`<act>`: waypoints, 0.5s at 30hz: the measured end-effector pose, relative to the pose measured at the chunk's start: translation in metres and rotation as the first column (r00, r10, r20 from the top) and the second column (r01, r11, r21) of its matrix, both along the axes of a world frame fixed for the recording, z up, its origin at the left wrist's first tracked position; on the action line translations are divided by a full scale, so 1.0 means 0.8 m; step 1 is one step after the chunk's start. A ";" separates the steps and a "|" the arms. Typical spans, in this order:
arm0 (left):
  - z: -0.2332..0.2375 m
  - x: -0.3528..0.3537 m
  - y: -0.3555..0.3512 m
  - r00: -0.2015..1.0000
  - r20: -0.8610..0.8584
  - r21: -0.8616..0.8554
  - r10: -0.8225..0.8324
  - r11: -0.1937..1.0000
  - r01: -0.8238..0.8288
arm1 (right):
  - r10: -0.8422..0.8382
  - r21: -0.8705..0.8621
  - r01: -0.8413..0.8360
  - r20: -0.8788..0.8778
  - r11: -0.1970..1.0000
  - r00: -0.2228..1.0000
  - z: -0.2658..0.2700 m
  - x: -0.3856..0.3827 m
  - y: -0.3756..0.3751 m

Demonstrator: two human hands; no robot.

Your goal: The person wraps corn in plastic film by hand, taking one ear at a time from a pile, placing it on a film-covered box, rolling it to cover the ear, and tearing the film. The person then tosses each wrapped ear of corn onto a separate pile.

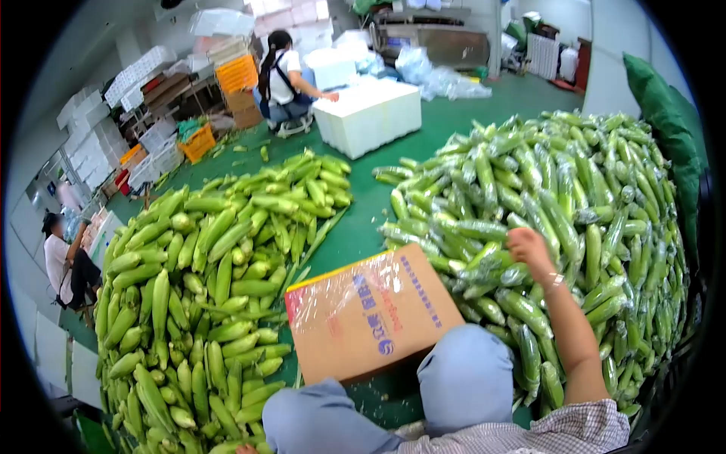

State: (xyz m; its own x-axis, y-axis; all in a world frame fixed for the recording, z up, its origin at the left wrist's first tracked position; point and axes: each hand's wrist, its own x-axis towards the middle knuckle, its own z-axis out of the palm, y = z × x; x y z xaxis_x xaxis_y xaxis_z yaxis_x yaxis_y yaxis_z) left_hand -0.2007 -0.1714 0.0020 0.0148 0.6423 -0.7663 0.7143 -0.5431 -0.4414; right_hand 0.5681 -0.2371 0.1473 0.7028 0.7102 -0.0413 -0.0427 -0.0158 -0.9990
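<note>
Plainly, the biggest thing on the green floor [336, 253] is the heap of green-husked corn ears in clear plastic wrap [561, 216], at the seated person's right. Across from it spreads the heap of unwrapped green-husked ears [160, 303]. Between them lies a flat, brown cardboard box [370, 314] with blue and red print. The right hand [529, 251], fingers curled, is over the wrapped heap; whether it grips an ear, I can't tell. The left hand [246, 449] barely shows beside the unwrapped ears, its grip unclear.
</note>
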 end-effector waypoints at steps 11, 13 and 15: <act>0.155 0.135 0.093 0.120 0.974 -0.087 0.191 0.809 -0.581 | 0.785 -0.813 -0.031 0.551 0.582 0.283 -0.129 -0.181 0.245; 0.170 0.218 0.153 0.033 0.999 0.039 -0.026 0.860 -0.509 | 0.834 -0.841 -0.326 0.234 0.431 0.499 -0.152 -0.184 0.254; 0.164 0.310 0.212 0.025 0.929 0.360 -0.370 0.884 -0.298 | 0.783 -0.719 -0.575 -0.068 0.391 0.618 -0.163 -0.160 0.266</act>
State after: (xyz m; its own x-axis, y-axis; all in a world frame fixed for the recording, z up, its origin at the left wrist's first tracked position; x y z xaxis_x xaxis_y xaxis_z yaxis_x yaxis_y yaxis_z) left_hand 0.0472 -0.0021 0.1332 0.5404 0.7812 0.3126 0.6007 -0.6184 0.5068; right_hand 0.4400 -0.0239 0.0167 0.0483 0.8085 -0.5865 0.5188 -0.5221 -0.6769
